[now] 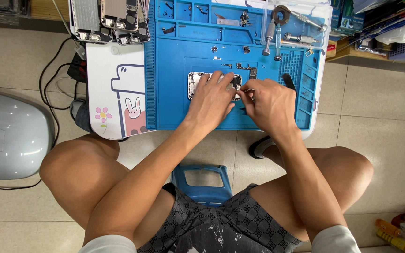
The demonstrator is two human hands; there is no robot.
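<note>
Knees wide on a blue stool (202, 180), both hands down on an opened phone (202, 84).

The left hand (212, 100) lies flat over the phone, fingers spread, pinning it to the blue work mat (174, 107). The right hand (270, 105) pinches something tiny at the phone's right end; what, I cannot tell. The phone has its insides bared, and small loose parts (240, 67) lie just beyond the fingers, so stripping looks well under way. Screwdrivers (277, 40) lie further off, untouched, and more bare phone shells (111, 21) wait beyond the left hand.
</note>
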